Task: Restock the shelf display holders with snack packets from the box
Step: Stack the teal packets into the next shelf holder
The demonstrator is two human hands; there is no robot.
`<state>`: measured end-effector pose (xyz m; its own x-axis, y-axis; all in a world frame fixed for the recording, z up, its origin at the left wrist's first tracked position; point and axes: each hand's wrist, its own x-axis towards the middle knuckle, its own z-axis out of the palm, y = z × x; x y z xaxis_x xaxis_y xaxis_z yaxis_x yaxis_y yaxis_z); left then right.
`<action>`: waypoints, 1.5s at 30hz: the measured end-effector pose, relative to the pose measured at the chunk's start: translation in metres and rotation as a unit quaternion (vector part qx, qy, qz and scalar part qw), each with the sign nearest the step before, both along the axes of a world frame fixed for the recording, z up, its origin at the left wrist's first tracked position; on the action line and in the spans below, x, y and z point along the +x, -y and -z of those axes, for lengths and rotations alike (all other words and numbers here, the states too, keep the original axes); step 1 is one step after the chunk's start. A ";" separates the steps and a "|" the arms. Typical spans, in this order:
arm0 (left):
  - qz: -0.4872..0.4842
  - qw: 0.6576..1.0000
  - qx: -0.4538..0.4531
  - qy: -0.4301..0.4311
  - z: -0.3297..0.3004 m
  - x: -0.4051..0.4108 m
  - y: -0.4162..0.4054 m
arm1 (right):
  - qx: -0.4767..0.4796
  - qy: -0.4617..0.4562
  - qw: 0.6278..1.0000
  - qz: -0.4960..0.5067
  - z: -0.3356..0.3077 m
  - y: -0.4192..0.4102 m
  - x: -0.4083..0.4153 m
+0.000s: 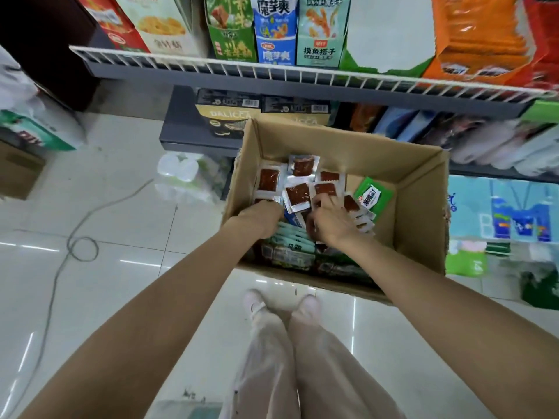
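Note:
An open cardboard box (417,207) stands on the floor under the shelf. Inside lie several clear snack packets with red-brown filling (298,193), one green packet (372,197) and pale green packets (292,237) at the near side. My left hand (261,219) is down in the box at the left, its fingers buried among the red-brown packets. My right hand (331,223) is beside it, fingers curled over a bunch of the same packets. Display holders (273,40) stand upright on the wire shelf (302,75) above.
A lower shelf (193,134) behind the box holds dark boxes and bagged goods. Tissue rolls (181,179) lie left of the box, tissue packs (502,207) to its right. A cable (81,246) loops on the tiled floor. My feet (281,306) are just before the box.

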<state>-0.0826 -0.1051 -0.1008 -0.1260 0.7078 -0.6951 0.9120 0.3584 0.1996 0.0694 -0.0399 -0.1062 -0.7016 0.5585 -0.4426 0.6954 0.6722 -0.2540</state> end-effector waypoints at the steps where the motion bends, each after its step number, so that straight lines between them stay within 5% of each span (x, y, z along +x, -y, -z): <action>1: -0.005 1.000 0.003 0.000 0.001 -0.001 0.001 | 0.006 0.001 1.000 -0.001 0.001 0.001 0.000; 6: -0.017 1.000 0.012 0.000 0.009 0.000 0.000 | 0.047 -0.021 0.997 -0.057 0.004 0.003 -0.001; 13: -0.016 0.999 0.024 -0.014 0.011 0.004 0.000 | -0.030 0.024 0.999 -0.030 0.008 0.002 -0.009; 18: -0.029 0.991 0.125 -0.023 -0.015 0.003 0.003 | -0.157 -0.126 0.977 0.070 -0.018 -0.017 -0.008; 21: -0.097 0.974 0.198 0.049 -0.054 0.002 -0.002 | -0.178 -0.276 0.935 0.131 -0.055 -0.034 -0.004; 24: -0.124 0.954 0.270 0.034 -0.091 -0.001 -0.014 | -0.174 -0.390 0.874 0.232 -0.087 -0.047 -0.008; 26: -0.189 0.922 0.331 0.070 -0.111 -0.003 -0.022 | -0.180 -0.399 0.840 0.320 -0.107 -0.055 -0.015; 29: -0.300 0.852 0.404 0.146 -0.143 -0.004 -0.033 | -0.147 -0.338 0.850 0.376 -0.130 -0.066 -0.022; 32: -0.300 0.827 0.466 0.093 -0.168 -0.002 -0.044 | -0.229 -0.342 0.841 0.352 -0.164 -0.067 -0.031; 35: -0.253 0.825 0.503 0.045 -0.192 -0.002 -0.060 | -0.433 -0.413 0.728 0.334 -0.198 -0.071 -0.047; 38: -0.174 0.855 0.481 0.086 -0.206 -0.013 -0.076 | -0.499 -0.495 0.640 0.311 -0.219 -0.083 -0.061; 45: -0.051 0.876 0.453 0.156 -0.221 -0.074 -0.117 | -0.354 -0.569 0.633 0.388 -0.222 -0.125 -0.094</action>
